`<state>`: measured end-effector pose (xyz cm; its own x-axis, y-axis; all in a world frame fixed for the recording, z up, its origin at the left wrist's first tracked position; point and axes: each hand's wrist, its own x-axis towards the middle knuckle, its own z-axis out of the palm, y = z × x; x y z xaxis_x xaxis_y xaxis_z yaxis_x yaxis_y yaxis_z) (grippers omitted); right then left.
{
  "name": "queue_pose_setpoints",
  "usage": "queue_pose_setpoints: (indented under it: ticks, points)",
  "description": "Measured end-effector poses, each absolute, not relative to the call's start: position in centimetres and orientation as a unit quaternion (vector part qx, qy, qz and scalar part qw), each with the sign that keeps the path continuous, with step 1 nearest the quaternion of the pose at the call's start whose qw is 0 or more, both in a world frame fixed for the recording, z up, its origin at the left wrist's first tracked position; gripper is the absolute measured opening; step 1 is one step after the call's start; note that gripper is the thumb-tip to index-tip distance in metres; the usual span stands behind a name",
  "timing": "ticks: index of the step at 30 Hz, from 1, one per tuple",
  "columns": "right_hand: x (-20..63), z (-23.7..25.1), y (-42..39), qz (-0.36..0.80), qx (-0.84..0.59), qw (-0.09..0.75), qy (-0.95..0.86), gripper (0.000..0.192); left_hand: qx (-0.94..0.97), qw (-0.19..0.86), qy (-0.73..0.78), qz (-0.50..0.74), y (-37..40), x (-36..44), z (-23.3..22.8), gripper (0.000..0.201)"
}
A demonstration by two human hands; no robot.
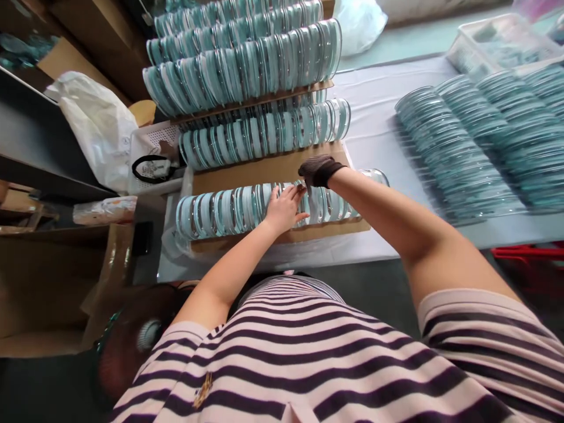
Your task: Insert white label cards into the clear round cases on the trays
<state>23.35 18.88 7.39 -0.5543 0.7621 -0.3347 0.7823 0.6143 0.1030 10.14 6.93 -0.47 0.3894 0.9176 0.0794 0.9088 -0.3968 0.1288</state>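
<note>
A row of round, rimmed glass lids (220,212) stands on edge, pressed together, along a cardboard sheet (264,164) in front of me. My left hand (284,208) is bare and lies on top of this row, its fingers stretched out and apart. Just to its right, my right hand (318,170), in a dark glove, is closed with its fingers pointing down above the same row. A greyish, blurred piece shows under the gloved fingers; what they hold I cannot make out.
More upright lid rows (264,132) rise behind, some on cardboard layers. Slanting stacks of clear glass lids (458,147) fill the table's right side. A white basket (152,144) stands at left, a white crate (506,44) at far right. A fan (141,341) is low left.
</note>
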Motion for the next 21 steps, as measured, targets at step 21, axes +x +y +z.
queue_pose_setpoints:
  ticks: [21]
  points:
    - [32.4,2.2,9.0,-0.003,0.628,-0.053,0.776,0.041,0.840,0.052,0.531,0.100,5.8,12.7,0.1,0.080]
